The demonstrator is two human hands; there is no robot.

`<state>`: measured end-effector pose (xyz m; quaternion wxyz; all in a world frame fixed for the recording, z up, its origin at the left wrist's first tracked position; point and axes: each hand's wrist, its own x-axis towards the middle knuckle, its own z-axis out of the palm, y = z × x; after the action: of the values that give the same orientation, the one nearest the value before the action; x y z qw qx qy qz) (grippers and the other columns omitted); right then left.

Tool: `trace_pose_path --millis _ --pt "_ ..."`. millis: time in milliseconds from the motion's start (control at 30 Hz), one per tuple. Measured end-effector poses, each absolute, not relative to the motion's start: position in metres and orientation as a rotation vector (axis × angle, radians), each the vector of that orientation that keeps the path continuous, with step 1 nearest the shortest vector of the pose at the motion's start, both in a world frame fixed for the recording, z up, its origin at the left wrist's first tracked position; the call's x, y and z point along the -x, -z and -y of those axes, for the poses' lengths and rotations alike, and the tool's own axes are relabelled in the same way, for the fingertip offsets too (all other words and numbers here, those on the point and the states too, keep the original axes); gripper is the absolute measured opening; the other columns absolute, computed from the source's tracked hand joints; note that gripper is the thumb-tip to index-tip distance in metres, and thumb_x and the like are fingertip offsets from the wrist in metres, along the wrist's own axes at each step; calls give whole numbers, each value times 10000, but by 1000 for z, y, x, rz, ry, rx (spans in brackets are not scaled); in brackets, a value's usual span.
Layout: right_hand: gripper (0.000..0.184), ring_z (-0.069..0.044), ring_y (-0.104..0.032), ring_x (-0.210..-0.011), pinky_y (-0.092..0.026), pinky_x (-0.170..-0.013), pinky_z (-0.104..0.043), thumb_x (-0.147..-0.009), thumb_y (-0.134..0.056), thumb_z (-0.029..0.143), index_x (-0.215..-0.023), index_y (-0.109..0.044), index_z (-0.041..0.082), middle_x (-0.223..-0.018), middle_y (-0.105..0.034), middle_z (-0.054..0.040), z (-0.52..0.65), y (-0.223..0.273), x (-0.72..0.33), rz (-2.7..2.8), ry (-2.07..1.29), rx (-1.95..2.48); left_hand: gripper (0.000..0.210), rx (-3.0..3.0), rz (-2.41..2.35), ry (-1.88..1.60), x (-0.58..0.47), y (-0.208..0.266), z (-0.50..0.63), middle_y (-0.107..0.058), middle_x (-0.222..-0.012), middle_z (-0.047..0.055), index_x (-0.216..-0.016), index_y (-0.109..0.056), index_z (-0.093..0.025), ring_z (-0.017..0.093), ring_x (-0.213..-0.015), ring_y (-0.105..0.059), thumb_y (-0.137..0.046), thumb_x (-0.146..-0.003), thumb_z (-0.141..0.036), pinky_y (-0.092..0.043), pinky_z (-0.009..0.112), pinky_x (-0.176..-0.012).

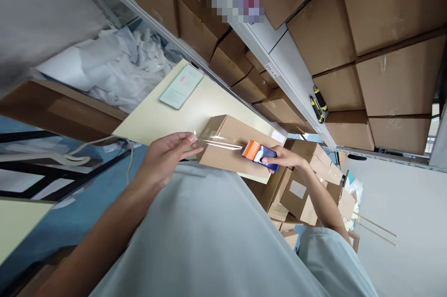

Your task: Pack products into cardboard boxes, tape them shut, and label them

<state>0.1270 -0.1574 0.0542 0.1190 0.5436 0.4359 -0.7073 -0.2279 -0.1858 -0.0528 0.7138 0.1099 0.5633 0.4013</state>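
Observation:
A closed cardboard box (232, 131) sits at the edge of a pale yellow tabletop (150, 118), right in front of my body. My right hand (279, 157) grips an orange and blue tape dispenser (260, 153) over the right part of the box. From the dispenser a strip of clear tape (221, 143) stretches leftward across the box. Its free end is pinched between the thumb and fingers of my left hand (171, 152), just off the box's left end. Whether the strip touches the cardboard along its length I cannot tell.
A pale green pad (181, 86) lies on the tabletop. Shelves full of cardboard boxes (321, 27) rise behind it, with two yellow-black utility knives (317, 105) on a ledge. An open carton of crumpled white material (118, 62) stands left. More boxes (300, 194) are stacked right.

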Motion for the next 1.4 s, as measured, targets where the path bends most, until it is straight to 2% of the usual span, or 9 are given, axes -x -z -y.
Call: trace_pose_path --millis 233,400,633,833,900,1033,1100,1200,1400 --pt "601 -154 -704 -645 -623 -669 -277 -888 -851 768 -906 -644 204 -698 -703 32 158 -57 -122 -1273 2140 -1550 546 -389 -1403 -842 227 67 177 -753 -961 50 -911 -745 -194 265 -905 -739 -955 -592 -585 -675 600 -1068" --pt "586 -149 -706 -645 -595 -638 -253 -892 -859 745 -893 -654 196 -703 -722 21 162 -54 -125 -1297 2141 -1518 538 -403 -1383 -835 225 74 174 -726 -883 49 -882 -735 -212 284 -932 -740 -937 -583 -611 -689 562 -997" --pt "581 -154 -710 -644 -599 -648 -261 -869 -887 732 -888 -668 194 -708 -737 18 166 -54 -129 -1296 2123 -1533 546 -474 -1422 -824 220 97 174 -756 -857 48 -880 -752 -200 247 -851 -729 -894 -578 -633 -656 412 -874" --pt "622 -160 -708 -634 -625 -653 -287 -861 -862 788 -945 -665 204 -701 -727 30 168 -56 -122 -1265 2127 -1586 561 -552 -1414 -748 195 133 179 -810 -934 100 -888 -750 -211 281 -943 -741 -853 -615 -691 -615 372 -830" --pt "612 -158 -710 -635 -625 -653 -285 -872 -855 784 -952 -667 207 -702 -729 32 170 -56 -122 -1271 2136 -1585 557 -669 -1470 -758 191 139 183 -807 -1017 112 -1002 -770 -206 270 -960 -757 -817 -710 -678 -627 384 -891" --pt "612 -152 -710 -639 -620 -648 -273 -886 -836 788 -892 -665 200 -705 -739 27 174 -54 -125 -1341 2120 -1571 768 -909 -1650 -734 195 132 189 -771 -1342 177 -1481 -696 -195 277 -1040 -791 -780 -826 -586 -649 426 -989" --pt "612 -145 -702 -625 -615 -646 -267 -884 -838 784 -869 -662 198 -697 -735 29 175 -51 -127 -1364 2125 -1557 733 -1043 -1611 -761 194 121 190 -734 -1501 184 -1559 -660 -198 317 -1268 -763 -675 -941 -592 -598 457 -1142" --pt "606 -135 -680 -591 -590 -623 -255 -873 -852 778 -893 -665 201 -669 -708 50 178 -49 -128 -1386 2169 -1552 723 -1226 -1516 -745 177 102 188 -626 -1687 153 -1635 -612 -189 344 -1579 -576 -548 -1047 -604 -445 468 -1325" --pt "595 -122 -641 -571 -546 -602 -235 -866 -863 766 -854 -657 207 -635 -685 53 183 -51 -124 -1476 2140 -1545 841 -1339 -1638 -426 141 88 170 -720 -1542 244 -1682 -551 -102 464 -1416 -693 -517 -1054 -661 -540 546 -1173"
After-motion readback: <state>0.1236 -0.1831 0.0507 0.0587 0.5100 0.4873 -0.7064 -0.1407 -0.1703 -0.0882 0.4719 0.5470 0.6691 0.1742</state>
